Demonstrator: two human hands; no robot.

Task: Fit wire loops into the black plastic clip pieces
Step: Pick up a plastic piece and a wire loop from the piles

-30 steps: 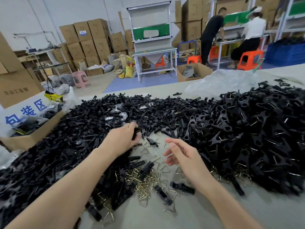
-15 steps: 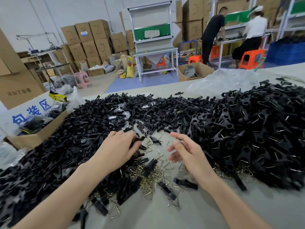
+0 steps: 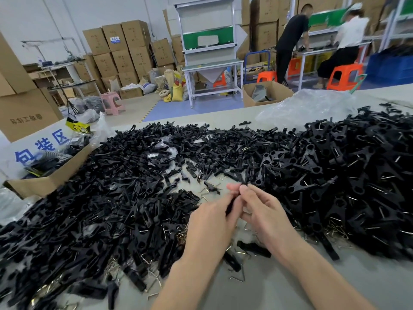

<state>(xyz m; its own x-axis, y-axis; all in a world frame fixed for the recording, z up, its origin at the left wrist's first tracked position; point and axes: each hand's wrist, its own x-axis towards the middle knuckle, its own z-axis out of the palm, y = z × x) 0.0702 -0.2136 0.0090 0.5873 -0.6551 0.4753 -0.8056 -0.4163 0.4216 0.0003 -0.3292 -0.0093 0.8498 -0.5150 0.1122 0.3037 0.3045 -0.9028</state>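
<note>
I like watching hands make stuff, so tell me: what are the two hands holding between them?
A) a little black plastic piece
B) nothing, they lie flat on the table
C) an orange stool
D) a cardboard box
A: the left hand and right hand meet above the table, and their fingertips pinch a black clip piece between them.
</note>
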